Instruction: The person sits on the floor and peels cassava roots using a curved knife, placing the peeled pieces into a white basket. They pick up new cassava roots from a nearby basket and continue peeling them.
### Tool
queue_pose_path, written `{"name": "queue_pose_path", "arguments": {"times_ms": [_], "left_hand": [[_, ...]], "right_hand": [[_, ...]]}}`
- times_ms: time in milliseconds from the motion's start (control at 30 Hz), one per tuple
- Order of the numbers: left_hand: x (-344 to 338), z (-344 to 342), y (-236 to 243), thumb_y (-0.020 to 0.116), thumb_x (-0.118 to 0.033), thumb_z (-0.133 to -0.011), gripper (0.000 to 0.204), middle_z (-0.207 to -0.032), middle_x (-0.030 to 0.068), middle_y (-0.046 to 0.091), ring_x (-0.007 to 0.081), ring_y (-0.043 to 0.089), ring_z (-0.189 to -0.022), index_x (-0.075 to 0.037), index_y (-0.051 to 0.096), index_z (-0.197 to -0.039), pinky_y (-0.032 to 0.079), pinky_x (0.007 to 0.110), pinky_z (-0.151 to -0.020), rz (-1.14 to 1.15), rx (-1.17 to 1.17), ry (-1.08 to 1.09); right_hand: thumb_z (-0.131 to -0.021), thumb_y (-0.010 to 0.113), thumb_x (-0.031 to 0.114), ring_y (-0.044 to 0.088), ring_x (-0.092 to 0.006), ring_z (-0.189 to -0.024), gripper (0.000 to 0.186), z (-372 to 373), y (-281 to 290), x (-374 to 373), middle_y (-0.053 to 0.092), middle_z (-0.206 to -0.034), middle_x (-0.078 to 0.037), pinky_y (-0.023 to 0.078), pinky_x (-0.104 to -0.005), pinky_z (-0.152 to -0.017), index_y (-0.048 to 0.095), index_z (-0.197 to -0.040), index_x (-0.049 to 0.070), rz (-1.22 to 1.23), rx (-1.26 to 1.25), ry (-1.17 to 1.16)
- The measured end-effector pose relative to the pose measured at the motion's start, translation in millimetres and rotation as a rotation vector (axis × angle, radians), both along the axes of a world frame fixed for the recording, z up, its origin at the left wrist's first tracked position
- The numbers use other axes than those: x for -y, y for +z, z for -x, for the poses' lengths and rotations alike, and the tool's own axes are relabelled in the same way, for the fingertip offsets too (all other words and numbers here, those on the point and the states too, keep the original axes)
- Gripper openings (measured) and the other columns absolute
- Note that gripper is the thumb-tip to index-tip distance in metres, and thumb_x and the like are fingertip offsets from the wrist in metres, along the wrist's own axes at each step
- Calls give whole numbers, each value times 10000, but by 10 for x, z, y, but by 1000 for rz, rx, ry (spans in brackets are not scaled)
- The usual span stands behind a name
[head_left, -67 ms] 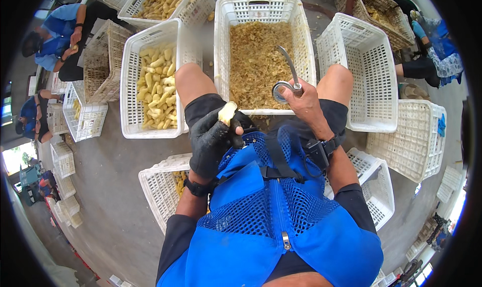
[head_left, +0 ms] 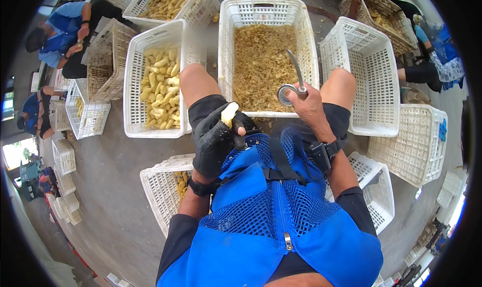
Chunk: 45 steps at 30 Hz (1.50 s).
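Grey floor, slotted white plastic crates around you. Your black-gloved left hand pinches a pale-yellow, knobbly piece above your lap, just nearer than the centre crate of flaky yellow-brown scraps. Your bare right hand is wrapped around a curved, ringed metal tool, tip pointing far. Left crate: more yellow pieces.
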<state>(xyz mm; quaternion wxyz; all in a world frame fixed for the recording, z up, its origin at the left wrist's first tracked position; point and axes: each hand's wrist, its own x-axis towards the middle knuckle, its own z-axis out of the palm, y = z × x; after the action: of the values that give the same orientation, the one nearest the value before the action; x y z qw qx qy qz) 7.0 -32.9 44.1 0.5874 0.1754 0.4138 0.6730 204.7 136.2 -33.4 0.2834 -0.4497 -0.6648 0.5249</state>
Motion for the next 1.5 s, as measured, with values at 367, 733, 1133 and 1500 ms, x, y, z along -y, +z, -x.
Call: {"name": "queue_pose_path", "arguments": {"times_ms": [367,733,1133,1500], "left_hand": [[253,1220,-766,414,-410,-1032,495,-816,65,639,174,590,-588,12,549,-1251,511,282,-561,-16,267,450],[1068,1019,-1067,584,-152,-948,135,-688,43,603,116,565,-541,-38,639,-995,474,249,-455,314,-165,809],[2780,1123,-2106,606,-110,-907,118,-617,54,608,123,563,-449,-15,660,-863,457,261,-390,897,-552,1105],[3984,941,-3071,672,-286,-808,316,-960,167,721,332,681,-928,-23,735,-970,527,427,-845,1396,-819,486]], "right_hand": [[-875,684,164,447,-73,-607,175,7,-12,93,516,-659,-4,399,-273,-550,581,-848,25,26,39,-33],[-904,698,243,433,-34,-570,232,21,-185,33,531,-660,51,332,-227,-496,608,-861,33,113,2,-22],[-890,701,239,429,-44,-454,241,273,-304,-34,534,-614,23,331,-218,-424,603,-915,21,217,8,-25],[-889,730,263,452,-64,-409,273,503,-308,-63,535,-583,5,329,-219,-374,591,-873,29,193,130,16]]}}
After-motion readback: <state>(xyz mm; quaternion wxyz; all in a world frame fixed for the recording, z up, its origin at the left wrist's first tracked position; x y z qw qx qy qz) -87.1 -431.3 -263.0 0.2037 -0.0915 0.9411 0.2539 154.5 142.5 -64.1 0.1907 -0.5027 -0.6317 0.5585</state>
